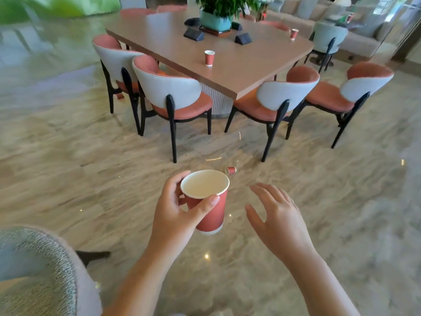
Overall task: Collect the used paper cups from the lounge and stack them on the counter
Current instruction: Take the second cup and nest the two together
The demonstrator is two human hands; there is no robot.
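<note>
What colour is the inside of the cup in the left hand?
Plain off-white inside the cup held by the left hand; red outside. Head view.

The cup [214, 216] at lower centre was red outside, cream inside. Chairs [168, 86] at mid-frame had pale grey backs, coral seats, black legs. The floor [91, 179] was beige, streaked marble; the planter [215, 22] teal.

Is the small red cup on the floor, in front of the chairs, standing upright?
No, the small red cup lies on its side on the marble floor, not on its base.
</note>
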